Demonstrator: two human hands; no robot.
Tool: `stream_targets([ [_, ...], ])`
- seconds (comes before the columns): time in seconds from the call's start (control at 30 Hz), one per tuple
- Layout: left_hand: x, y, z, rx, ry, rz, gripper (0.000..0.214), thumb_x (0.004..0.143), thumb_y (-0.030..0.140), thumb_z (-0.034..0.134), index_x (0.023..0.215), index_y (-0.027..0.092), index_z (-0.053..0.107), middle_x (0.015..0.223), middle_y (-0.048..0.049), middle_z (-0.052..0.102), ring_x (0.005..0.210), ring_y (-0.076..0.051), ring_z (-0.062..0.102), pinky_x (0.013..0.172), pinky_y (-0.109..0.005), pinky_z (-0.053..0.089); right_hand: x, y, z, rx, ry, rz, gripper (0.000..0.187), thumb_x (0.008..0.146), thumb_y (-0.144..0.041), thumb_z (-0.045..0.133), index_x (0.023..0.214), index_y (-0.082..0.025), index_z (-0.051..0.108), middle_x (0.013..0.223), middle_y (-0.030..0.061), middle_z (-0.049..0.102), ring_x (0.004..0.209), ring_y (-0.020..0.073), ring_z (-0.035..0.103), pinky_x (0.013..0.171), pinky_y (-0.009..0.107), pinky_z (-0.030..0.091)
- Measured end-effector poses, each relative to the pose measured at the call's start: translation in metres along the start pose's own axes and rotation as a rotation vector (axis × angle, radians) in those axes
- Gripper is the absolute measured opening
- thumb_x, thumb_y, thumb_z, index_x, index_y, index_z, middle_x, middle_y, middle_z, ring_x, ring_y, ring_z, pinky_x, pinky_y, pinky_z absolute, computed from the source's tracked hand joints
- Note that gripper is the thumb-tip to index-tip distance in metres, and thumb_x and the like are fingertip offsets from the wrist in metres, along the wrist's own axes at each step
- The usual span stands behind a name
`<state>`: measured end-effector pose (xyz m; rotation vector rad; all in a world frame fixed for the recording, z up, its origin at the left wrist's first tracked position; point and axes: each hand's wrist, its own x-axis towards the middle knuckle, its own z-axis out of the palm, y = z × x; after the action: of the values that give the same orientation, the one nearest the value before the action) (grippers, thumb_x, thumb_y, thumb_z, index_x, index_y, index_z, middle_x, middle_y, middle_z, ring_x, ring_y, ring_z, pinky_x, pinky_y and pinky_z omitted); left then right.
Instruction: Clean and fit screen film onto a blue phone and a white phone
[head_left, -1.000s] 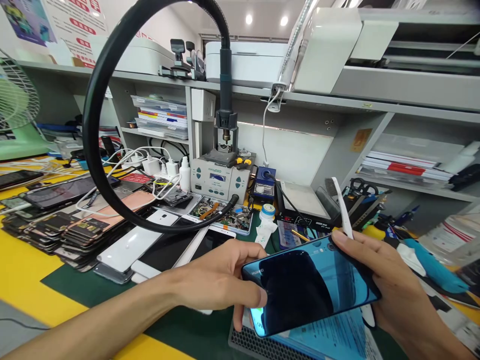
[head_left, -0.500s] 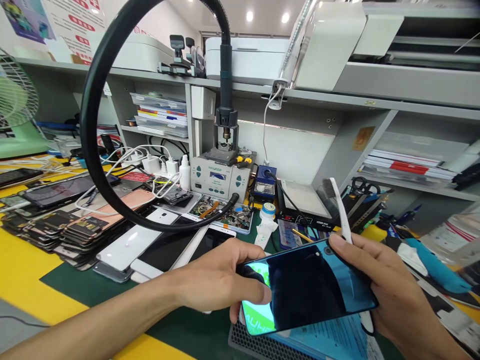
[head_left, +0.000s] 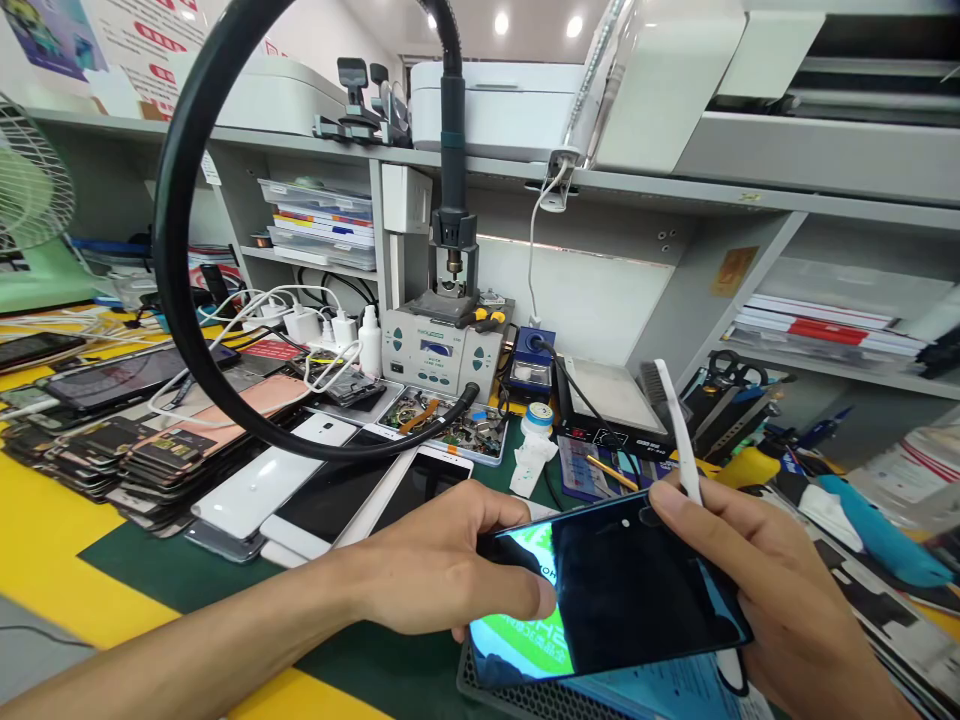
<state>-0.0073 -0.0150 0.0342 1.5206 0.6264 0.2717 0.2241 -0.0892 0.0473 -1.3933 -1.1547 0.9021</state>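
Held between both hands is a smartphone point(head_left: 630, 590) with a glossy dark-blue surface that mirrors green and white lettering at its left end. My left hand point(head_left: 442, 560) grips that left end, the thumb lying across the surface and the fingers mostly hidden underneath. Around the right end closes my right hand point(head_left: 765, 570), its thumb near the camera lenses. The same hand also keeps a white toothbrush-like brush point(head_left: 684, 440), dark bristles up, its handle passing behind the phone. Below the phone lie a blue printed sheet point(head_left: 660, 690) and a dark perforated mat point(head_left: 495, 690).
Stacked phone parts point(head_left: 157, 470) and white phones point(head_left: 270, 480) lie left. A hot-air station point(head_left: 439, 345) with a looping black hose point(head_left: 169, 200) stands behind, near a tray of circuit boards point(head_left: 450, 420). A blue-handled tool point(head_left: 885, 530) lies right, below shelves point(head_left: 862, 210).
The phone has tilted a little, so the green reflection on it has shifted and widened. My left thumb has slid slightly right, and the view has moved slightly.
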Motion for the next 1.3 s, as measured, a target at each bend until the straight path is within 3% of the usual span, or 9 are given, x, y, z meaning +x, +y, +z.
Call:
stream_targets([
  [0.17,0.001,-0.003,0.002,-0.061,0.01,0.03,0.029,0.086,0.043,0.075,0.082,0.015,0.066,0.064,0.0028,0.053,0.052,-0.008,0.047,0.043,-0.016,0.038,0.001,0.0,0.003,0.021,-0.035,0.028,0.038,0.08,-0.055,0.079,0.066,-0.02,0.071,0.058,0.0023,0.064,0.053,0.0207,0.059,0.049,0.03,0.052],
  [0.27,0.001,-0.005,-0.001,-0.127,-0.061,0.045,0.032,0.089,0.047,0.073,0.087,0.015,0.068,0.067,0.0011,0.059,0.052,-0.009,0.051,0.042,-0.015,0.04,0.003,-0.003,0.003,0.078,-0.017,0.059,0.037,0.078,-0.052,0.082,0.065,-0.019,0.072,0.059,0.003,0.064,0.054,0.0197,0.058,0.047,0.028,0.051],
  [0.4,0.001,-0.004,-0.008,-0.254,-0.231,0.043,0.016,0.082,0.022,0.073,0.096,0.017,0.069,0.079,-0.0012,0.066,0.055,-0.011,0.062,0.041,-0.016,0.047,0.006,-0.008,0.001,0.243,0.022,0.198,0.035,0.072,-0.046,0.089,0.062,-0.017,0.072,0.055,-0.0005,0.061,0.048,0.012,0.053,0.043,0.019,0.045],
  [0.5,0.001,-0.003,-0.011,-0.316,-0.281,0.048,0.026,0.076,0.01,0.068,0.101,0.017,0.069,0.083,-0.0014,0.067,0.057,-0.014,0.065,0.044,-0.02,0.055,0.007,-0.011,0.0,0.299,0.02,0.225,0.035,0.07,-0.044,0.091,0.061,-0.016,0.072,0.055,0.0001,0.063,0.046,0.0114,0.055,0.043,0.018,0.046],
  [0.6,0.001,-0.002,-0.01,-0.349,-0.292,0.06,0.031,0.076,0.007,0.067,0.105,0.016,0.072,0.085,-0.0021,0.067,0.06,-0.014,0.067,0.047,-0.022,0.06,0.006,-0.012,0.002,0.314,-0.001,0.22,0.035,0.071,-0.042,0.091,0.059,-0.017,0.07,0.053,-0.0007,0.062,0.044,0.011,0.053,0.042,0.019,0.044],
  [0.8,0.001,-0.001,-0.006,-0.379,-0.268,0.057,0.021,0.077,0.008,0.068,0.096,0.015,0.073,0.083,-0.0031,0.066,0.066,-0.018,0.071,0.053,-0.026,0.065,0.007,-0.009,0.001,0.238,-0.008,0.154,0.036,0.073,-0.045,0.089,0.06,-0.018,0.07,0.051,-0.0021,0.059,0.044,0.0101,0.048,0.042,0.02,0.038],
  [1.07,0.002,-0.004,-0.006,-0.351,-0.279,0.073,0.024,0.085,0.007,0.064,0.106,0.014,0.073,0.084,-0.0055,0.07,0.067,-0.018,0.071,0.046,-0.021,0.062,0.006,-0.002,-0.003,0.169,-0.01,0.146,0.035,0.076,-0.05,0.085,0.068,-0.018,0.073,0.056,0.0012,0.064,0.05,0.0166,0.057,0.045,0.025,0.046],
  [1.3,0.004,-0.003,-0.003,-0.307,-0.214,0.067,0.011,0.086,0.011,0.065,0.094,0.014,0.072,0.081,-0.004,0.068,0.062,-0.015,0.069,0.039,-0.015,0.056,0.006,0.004,-0.003,0.052,0.037,0.035,0.04,0.077,-0.055,0.082,0.062,-0.02,0.067,0.053,0.0007,0.061,0.052,0.0199,0.059,0.046,0.028,0.048],
])
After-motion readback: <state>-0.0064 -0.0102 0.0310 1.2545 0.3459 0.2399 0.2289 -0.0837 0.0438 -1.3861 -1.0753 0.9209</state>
